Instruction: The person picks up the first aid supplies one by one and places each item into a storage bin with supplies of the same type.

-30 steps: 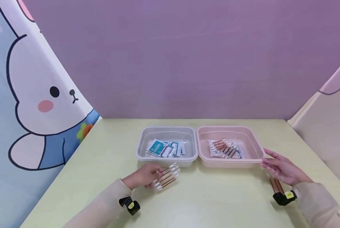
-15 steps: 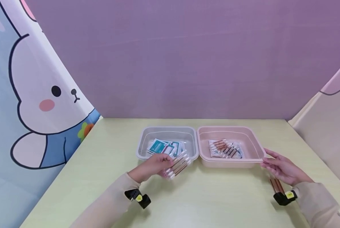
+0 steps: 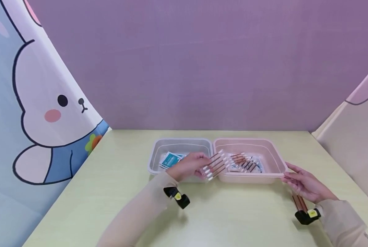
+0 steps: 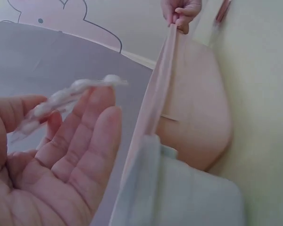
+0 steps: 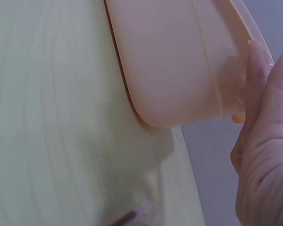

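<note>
My left hand (image 3: 188,165) pinches a clear flat pack of cotton swabs (image 3: 216,166), brown sticks with white tips, over the seam between two plastic basins. In the left wrist view the swab pack (image 4: 61,101) sits edge-on between thumb and fingertips. My right hand (image 3: 305,183) grips the front right corner of the pink basin (image 3: 248,179) by its rim. Inside that basin lie more swabs (image 3: 240,158) on white packets. The grey basin (image 3: 180,144) holds teal and white sachets (image 3: 171,159), partly hidden behind my left hand.
Both basins stand side by side on a pale yellow table (image 3: 128,164). More brown-stick swabs (image 3: 299,202) lie near the right wrist. A purple backdrop (image 3: 184,68) rises behind the table, with a cartoon rabbit cloth (image 3: 48,96) on the left.
My left hand has carried the swab pack up and to the right, from in front of the grey basin to the pink basin's left edge. My right hand has stayed at the rim.
</note>
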The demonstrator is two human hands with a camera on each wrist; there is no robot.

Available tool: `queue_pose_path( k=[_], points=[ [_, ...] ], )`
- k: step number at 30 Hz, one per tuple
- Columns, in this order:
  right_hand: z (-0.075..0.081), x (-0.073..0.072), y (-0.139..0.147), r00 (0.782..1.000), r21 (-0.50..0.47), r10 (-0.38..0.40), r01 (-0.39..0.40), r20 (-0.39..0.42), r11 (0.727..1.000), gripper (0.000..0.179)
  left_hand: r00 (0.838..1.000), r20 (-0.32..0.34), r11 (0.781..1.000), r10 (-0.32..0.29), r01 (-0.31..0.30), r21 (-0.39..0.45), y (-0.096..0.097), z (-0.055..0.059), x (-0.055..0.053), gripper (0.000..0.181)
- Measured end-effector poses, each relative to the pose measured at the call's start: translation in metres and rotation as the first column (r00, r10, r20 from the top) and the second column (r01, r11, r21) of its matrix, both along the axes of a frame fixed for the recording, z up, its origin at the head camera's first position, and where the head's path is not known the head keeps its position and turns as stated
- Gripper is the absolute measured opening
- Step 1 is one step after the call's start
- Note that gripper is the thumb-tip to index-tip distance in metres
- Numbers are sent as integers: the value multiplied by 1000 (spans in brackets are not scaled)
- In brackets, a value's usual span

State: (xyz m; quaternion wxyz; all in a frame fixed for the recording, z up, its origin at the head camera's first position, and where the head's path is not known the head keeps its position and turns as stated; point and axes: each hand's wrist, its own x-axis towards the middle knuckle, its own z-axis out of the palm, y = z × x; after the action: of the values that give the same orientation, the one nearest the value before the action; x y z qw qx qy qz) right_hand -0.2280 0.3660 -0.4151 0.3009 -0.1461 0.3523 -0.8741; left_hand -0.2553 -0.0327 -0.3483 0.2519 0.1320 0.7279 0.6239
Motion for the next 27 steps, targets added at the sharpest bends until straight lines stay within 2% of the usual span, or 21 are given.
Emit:
queue_pose_path(
  k=[7, 11, 15, 19, 27],
  points=[
    [-2, 2, -2, 1000, 24, -6, 6, 11, 1000, 47, 996, 65, 998, 63, -63, 1, 25, 16, -19, 25],
    [-3, 3, 0, 1000, 2, -14, 14, 5, 1000, 47, 993, 71, 996, 91, -91, -9, 35, 20, -33, 25],
    [-2, 1, 0, 1000, -13, -7, 7, -7, 1000, 48, 986, 77, 989, 149, -146, -36, 43, 17, -47, 23],
    [-1, -1, -1, 1000, -19, 11, -11, -18, 1000, 50, 978, 88, 982, 190, -187, -39, 50, 12, -57, 24],
    [-4, -3, -1, 1000, -17, 17, -17, -13, 1000, 49, 962, 102, 968, 253, -251, -31, 70, 2, -64, 26]
  ],
)
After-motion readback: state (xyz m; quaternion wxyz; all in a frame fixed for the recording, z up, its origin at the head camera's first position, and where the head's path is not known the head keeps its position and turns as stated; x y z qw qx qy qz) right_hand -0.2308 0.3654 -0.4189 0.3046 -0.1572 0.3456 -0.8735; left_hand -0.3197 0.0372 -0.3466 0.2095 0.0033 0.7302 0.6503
